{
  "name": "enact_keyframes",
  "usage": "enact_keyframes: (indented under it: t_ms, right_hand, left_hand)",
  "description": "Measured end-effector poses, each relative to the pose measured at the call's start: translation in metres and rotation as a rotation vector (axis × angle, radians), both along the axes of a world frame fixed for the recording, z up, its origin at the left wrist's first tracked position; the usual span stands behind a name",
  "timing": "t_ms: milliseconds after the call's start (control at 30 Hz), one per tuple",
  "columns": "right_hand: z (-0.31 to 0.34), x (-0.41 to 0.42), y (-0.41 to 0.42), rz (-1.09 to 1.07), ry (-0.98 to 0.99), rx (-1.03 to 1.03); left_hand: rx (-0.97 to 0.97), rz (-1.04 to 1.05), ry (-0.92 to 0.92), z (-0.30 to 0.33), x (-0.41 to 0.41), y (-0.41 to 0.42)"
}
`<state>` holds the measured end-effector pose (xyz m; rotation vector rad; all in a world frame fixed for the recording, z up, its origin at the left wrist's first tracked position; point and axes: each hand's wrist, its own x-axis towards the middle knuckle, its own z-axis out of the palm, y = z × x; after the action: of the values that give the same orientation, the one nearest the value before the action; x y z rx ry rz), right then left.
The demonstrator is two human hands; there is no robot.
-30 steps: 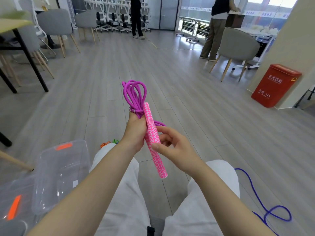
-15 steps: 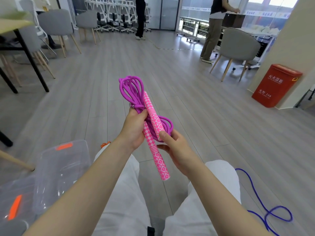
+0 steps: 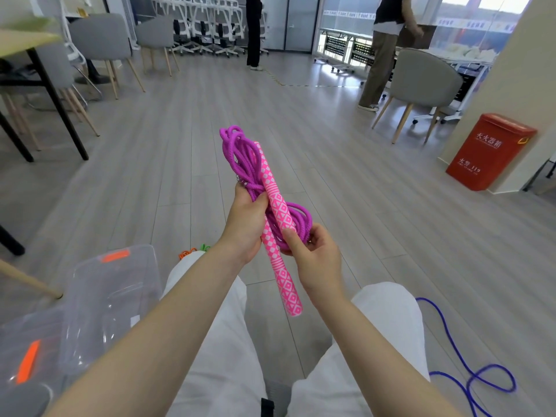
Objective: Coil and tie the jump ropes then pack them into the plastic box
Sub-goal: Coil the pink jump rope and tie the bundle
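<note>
The left hand [image 3: 245, 224] grips the middle of the coiled purple jump rope [image 3: 240, 155], its fingers curled round the bundled strands and the upper pink handle [image 3: 275, 197], so this grip is closed tight on the bundle. The right hand [image 3: 316, 257] pinches the lower loops of the same rope, with the thumb pressed on top beside the lower end of the upper handle and the other fingers curled underneath; its grip is also narrow and full. Both hands hold the bundle in the air above the person's lap, over the wooden floor [image 3: 361, 182].

The rope is a bright purple braided cord gathered into several loops. Its two handles are pink with a white diamond and stripe pattern. The second handle [image 3: 282, 284] sticks out below the hands.

The bundle's long axis runs from upper left to lower right, with the looped end pointing up and away and the free handle pointing down toward the person.

A clear plastic box [image 3: 114, 296] with orange latches stands on the floor at lower left. A blue rope [image 3: 469, 377] lies loose on the floor at lower right.
</note>
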<state>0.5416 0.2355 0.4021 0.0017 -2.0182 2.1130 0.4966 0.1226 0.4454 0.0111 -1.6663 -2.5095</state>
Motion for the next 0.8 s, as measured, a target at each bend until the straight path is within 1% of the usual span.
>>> enact_keyframes:
  t_ms: [200,300,367,467,533,733,800]
  right_hand:
    - [-0.003,-0.003,-0.005,-0.057,-0.018,0.028]
    - [-0.003,-0.003,-0.006,-0.059,-0.021,0.131]
    - [-0.004,-0.006,-0.001,-0.046,0.007,0.191]
    - [-0.003,-0.008,0.006,0.051,0.016,0.271]
    - [-0.001,-0.006,0.006,0.075,0.03,0.339]
    - [-0.01,-0.004,0.005,-0.104,0.047,0.395]
    - [-0.014,-0.004,0.002,-0.126,0.031,0.387]
  left_hand:
    - [-0.204,0.075,0.008,-0.006,-0.002,0.007]
    - [-0.26,0.101,0.008,-0.007,-0.003,0.007]
    - [-0.237,0.105,-0.003,-0.008,-0.004,0.004]
    - [-0.091,0.072,-0.05,-0.008,-0.004,0.0]
    - [-0.007,0.055,-0.086,-0.006,-0.003,-0.001]
    - [0.008,0.071,-0.128,-0.008,-0.002,0.003]
    - [0.0,0.066,-0.12,-0.008,-0.002,0.005]
